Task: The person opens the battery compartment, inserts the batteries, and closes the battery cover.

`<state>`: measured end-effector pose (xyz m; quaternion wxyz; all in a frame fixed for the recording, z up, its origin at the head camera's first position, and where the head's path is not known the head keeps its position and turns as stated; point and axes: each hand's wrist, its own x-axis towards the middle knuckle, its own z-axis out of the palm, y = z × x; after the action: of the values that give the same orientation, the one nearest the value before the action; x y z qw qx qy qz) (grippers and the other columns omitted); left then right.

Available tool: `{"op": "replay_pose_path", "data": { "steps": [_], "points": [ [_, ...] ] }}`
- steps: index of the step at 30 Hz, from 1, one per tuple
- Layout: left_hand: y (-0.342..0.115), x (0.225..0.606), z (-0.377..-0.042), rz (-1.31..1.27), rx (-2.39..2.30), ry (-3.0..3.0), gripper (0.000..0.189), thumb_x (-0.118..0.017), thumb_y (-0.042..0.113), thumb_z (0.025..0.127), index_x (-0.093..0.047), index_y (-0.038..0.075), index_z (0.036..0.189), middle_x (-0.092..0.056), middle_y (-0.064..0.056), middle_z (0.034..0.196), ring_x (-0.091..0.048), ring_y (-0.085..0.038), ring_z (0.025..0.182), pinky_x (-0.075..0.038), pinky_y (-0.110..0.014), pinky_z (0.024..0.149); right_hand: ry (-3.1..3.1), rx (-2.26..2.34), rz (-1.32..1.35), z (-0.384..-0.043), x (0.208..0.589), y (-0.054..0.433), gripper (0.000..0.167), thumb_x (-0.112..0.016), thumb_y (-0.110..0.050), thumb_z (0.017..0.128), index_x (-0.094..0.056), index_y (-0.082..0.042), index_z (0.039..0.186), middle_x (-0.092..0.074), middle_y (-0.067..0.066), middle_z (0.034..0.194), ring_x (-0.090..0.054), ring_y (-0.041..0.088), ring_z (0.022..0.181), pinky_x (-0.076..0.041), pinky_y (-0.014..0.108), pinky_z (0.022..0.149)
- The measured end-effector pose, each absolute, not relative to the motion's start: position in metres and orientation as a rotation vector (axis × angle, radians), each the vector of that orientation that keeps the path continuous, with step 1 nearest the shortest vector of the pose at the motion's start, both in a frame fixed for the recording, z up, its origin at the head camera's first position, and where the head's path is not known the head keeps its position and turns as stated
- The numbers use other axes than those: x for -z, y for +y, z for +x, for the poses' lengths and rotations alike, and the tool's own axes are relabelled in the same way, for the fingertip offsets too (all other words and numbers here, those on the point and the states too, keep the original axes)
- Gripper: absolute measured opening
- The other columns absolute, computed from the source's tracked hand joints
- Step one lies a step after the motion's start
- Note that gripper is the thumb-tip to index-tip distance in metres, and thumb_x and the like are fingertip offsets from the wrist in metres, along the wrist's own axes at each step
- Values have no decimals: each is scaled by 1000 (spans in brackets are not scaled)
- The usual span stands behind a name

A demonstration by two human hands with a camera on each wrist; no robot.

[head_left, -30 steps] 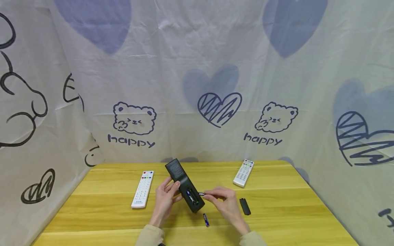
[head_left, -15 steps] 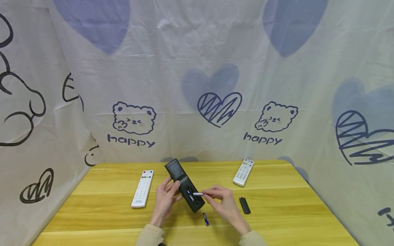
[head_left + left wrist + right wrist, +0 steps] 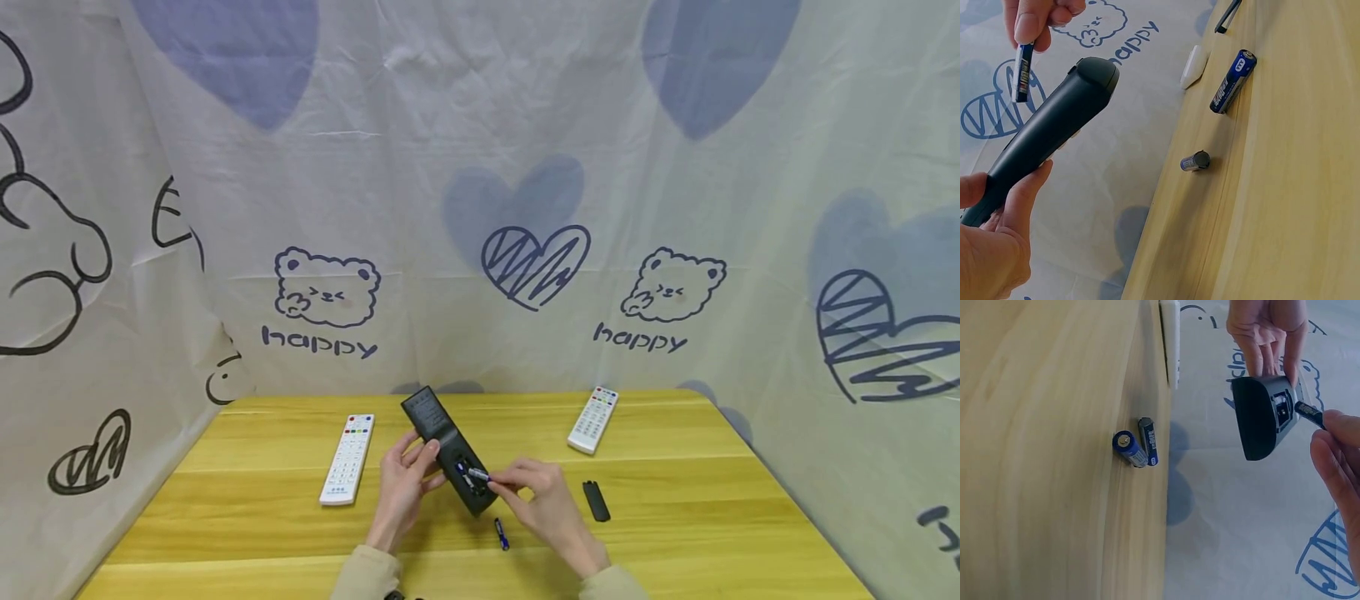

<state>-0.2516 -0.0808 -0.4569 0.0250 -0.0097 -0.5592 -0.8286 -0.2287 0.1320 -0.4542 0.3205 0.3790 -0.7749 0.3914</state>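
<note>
My left hand grips a black remote control tilted above the table, its back toward me and its battery compartment uncovered. A battery shows inside the compartment. My right hand pinches another battery between thumb and fingers; in the head view its free end overlaps the compartment. Below the remote, a blue battery and a second battery lie on the table. Only one of these loose batteries shows in the head view.
One white remote lies left of my left hand, and another white remote is at the back right. A black battery cover rests right of my right hand. Behind the wooden table hangs a printed cloth.
My right hand has brought the pinched battery leftward from beside the remote to over the compartment, and the battery's angle has turned. The left hand and black remote stay almost still.
</note>
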Motion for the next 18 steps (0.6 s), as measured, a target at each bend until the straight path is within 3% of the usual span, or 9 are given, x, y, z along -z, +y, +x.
{"op": "replay_pose_path", "data": {
  "steps": [6,13,18],
  "points": [
    [-80,458,-252,-59,2565,-1721,53,-56,4,101,-32,-12,146,-75,-7,106,-74,-10,80,-64,-27,70,-2059,-928,980,-227,455,130,15,-83,4,74,-78,-2,86,-73,4,75,-64,4,62,-52,5,60],
    [-80,458,-254,-66,2563,-1721,51,-55,4,101,-34,-12,145,-75,-7,106,-74,-10,80,-64,-26,71,-2110,-820,927,-225,457,128,13,-84,0,75,-78,-4,86,-71,1,74,-60,1,62,-52,11,54],
    [-79,458,-254,-73,2567,-1734,51,-56,4,101,-34,-11,144,-75,-9,108,-74,-10,80,-64,-26,71,-2129,-786,899,-224,459,126,12,-83,-1,76,-79,-5,87,-71,1,75,-59,0,62,-50,8,54]
  ]
}}
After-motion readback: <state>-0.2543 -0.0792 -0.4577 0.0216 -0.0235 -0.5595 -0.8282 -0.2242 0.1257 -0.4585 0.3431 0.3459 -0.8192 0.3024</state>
